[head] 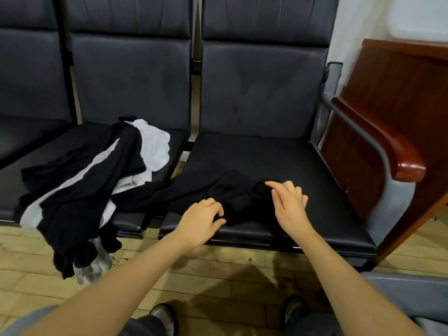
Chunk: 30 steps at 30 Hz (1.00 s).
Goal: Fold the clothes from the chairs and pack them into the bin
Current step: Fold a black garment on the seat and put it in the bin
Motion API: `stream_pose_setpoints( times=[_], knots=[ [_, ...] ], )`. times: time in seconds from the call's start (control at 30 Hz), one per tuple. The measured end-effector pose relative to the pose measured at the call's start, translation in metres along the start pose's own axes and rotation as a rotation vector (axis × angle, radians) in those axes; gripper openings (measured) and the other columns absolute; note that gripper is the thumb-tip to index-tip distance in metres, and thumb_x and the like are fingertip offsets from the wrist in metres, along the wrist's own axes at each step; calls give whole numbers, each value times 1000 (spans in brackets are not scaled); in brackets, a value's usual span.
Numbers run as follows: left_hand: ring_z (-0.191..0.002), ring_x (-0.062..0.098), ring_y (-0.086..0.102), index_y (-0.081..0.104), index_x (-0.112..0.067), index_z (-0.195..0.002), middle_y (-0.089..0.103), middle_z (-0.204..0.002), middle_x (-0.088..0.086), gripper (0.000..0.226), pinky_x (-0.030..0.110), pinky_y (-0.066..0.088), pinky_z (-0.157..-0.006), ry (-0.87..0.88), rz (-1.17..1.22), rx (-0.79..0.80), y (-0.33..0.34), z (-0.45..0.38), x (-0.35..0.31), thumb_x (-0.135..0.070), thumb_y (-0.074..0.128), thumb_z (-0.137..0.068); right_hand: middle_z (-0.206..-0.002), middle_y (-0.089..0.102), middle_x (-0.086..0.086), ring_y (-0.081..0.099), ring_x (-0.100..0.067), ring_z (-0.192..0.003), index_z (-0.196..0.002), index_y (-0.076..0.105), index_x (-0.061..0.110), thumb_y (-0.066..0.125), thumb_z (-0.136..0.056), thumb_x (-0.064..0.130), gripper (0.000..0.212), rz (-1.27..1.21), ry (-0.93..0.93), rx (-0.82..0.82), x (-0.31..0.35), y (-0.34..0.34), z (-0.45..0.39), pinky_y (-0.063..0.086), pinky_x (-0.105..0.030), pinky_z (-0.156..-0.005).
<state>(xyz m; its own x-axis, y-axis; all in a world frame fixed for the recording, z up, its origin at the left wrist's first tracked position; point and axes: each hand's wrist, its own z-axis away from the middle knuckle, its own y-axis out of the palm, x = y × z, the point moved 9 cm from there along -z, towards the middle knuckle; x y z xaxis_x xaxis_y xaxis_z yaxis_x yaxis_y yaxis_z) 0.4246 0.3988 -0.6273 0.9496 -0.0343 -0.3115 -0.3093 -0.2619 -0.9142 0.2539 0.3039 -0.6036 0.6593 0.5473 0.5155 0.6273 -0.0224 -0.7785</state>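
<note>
A crumpled black garment (232,190) lies on the right-hand chair seat (303,161), one end trailing left across the gap between seats. My left hand (202,220) is at the garment's near edge, fingers and thumb curled and pinching the cloth. Just to the right, my right hand (289,203) is over the garment with relaxed fingers, the index finger reaching towards a bunched fold; I cannot tell whether it touches. A pile of black, white and grey clothes (97,180) covers the middle seat and hangs over its front edge towards the floor.
The dark padded chairs form a row with backrests behind. A metal armrest (358,132) and a red-brown wooden piece of furniture (388,98) stand close on the right. A grey object (407,289) shows at the lower right. Wooden floor and my shoes are below.
</note>
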Motion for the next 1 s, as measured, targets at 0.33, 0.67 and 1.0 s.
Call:
stream_pose_setpoints(
  times=[0.33,0.67,1.0],
  knots=[
    [-65,11,59,66,-16,-95,63,-79,-7,8,35,52,-75,-177,301,-245,-102,-14,10,-21,63,-89,-85,57,11,53,-11,-87,-112,67,15,55,-94,10,22,-56,-79,-236,19,-92,9,37,-36,-90],
    [-55,9,61,68,-9,-102,61,-94,4,15,7,41,-64,-68,276,-485,-246,-40,-41,-14,59,-92,-103,66,0,56,-8,-98,-105,70,10,53,-94,6,20,-167,-102,-435,85,-220,-15,34,-12,-87],
    [-103,20,57,67,-7,-111,63,-107,8,21,19,35,-89,90,133,-642,-361,-38,-94,-12,54,-95,-101,63,-2,50,-8,-85,-103,67,11,45,-97,9,23,-223,-103,-622,145,-343,-19,33,-13,-68]
  ],
)
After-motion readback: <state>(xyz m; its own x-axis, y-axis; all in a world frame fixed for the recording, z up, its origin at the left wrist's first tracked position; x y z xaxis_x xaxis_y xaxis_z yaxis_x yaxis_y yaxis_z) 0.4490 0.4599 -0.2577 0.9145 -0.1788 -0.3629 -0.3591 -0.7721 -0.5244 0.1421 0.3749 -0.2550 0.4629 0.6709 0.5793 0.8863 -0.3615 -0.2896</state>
